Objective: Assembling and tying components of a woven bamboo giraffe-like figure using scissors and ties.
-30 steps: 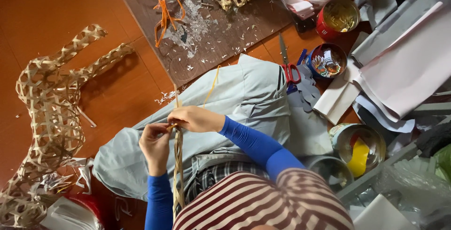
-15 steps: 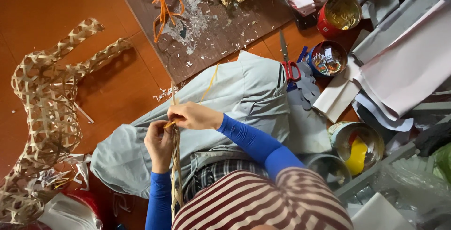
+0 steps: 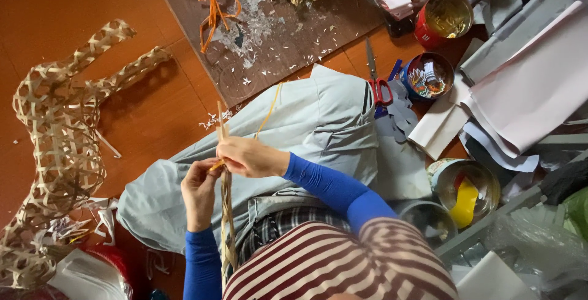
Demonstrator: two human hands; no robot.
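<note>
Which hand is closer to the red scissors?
Right. The right hand holds the woven strip nearer the scissors, which lie up and to its right. The left hand grips the strip lower down, farther from them.

I sit on a polished orange-brown wooden floor [image 3: 73, 6] that shines evenly under soft light. A dark brown rectangular work board [image 3: 294, 37] lies on it ahead of me, dusted with pale shavings. Left of the board stands a tall openwork frame of woven pale bamboo strips [image 3: 55, 141]. Right of the board, sheets of grey and white paper [image 3: 527, 86] pile up, with a round red tin [image 3: 442, 18] just beside the board's far right corner.
</note>
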